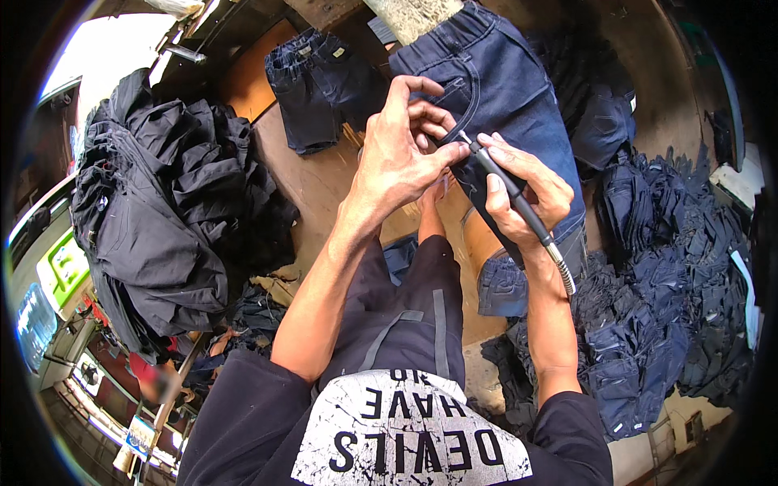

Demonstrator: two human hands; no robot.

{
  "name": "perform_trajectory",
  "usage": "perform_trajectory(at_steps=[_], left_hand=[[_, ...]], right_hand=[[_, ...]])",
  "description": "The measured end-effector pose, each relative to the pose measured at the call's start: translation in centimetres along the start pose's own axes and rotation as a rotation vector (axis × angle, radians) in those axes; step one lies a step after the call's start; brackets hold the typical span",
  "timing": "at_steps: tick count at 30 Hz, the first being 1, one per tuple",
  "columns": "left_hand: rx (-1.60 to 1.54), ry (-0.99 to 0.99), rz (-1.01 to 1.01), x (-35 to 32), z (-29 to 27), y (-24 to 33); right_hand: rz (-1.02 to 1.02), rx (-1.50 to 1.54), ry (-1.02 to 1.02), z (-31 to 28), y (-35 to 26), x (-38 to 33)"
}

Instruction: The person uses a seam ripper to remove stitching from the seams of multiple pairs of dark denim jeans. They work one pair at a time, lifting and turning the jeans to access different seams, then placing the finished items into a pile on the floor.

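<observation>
Dark blue denim shorts (519, 105) with an elastic waistband lie spread out in front of me. From the waistband a dark drawstring (473, 89) curves down toward my left hand (397, 146), whose thumb and fingers pinch around its lower end. My right hand (531, 190) grips a black pen-shaped tool (515, 194) with a thin metal tip and a springy metal sleeve at its back end. The tool's tip is close to the left fingertips, by the drawstring. Whether the tip touches the drawstring I cannot tell.
On the left rises a big heap of black garments (162, 211). Another pair of dark shorts (320, 89) lies beyond my left hand. Stacks of dark denim (648, 275) fill the right side. A whitish sack (417, 18) stands behind the shorts, and a green-and-white tray (65, 267) is at far left.
</observation>
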State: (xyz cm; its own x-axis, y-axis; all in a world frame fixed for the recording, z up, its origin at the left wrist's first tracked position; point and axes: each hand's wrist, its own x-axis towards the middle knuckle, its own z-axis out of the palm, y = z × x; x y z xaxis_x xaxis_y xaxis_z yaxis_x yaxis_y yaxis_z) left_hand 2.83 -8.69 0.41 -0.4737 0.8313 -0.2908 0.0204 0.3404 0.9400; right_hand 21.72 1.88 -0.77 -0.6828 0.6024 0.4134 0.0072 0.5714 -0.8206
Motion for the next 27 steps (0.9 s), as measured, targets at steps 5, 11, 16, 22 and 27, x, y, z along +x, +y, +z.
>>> perform_trajectory(at_steps=[5,11,16,22,27], left_hand=[[-0.052,-0.034,-0.033,0.22,-0.24,0.04],[-0.085,-0.034,-0.047,0.29,-0.31,-0.02],[-0.088,-0.015,-0.048,0.10,-0.06,-0.04],[-0.164,-0.005,-0.079,-0.08,0.09,-0.16],[-0.176,0.008,-0.063,-0.15,0.33,-0.56]], right_hand=[[0.008,0.000,-0.024,0.12,0.06,0.17],[0.016,0.001,-0.025,0.27,0.18,0.16],[0.036,-0.028,-0.040,0.04,0.04,0.09],[0.047,-0.028,-0.065,-0.25,-0.03,0.16],[0.123,-0.041,-0.012,-0.19,-0.15,0.31]])
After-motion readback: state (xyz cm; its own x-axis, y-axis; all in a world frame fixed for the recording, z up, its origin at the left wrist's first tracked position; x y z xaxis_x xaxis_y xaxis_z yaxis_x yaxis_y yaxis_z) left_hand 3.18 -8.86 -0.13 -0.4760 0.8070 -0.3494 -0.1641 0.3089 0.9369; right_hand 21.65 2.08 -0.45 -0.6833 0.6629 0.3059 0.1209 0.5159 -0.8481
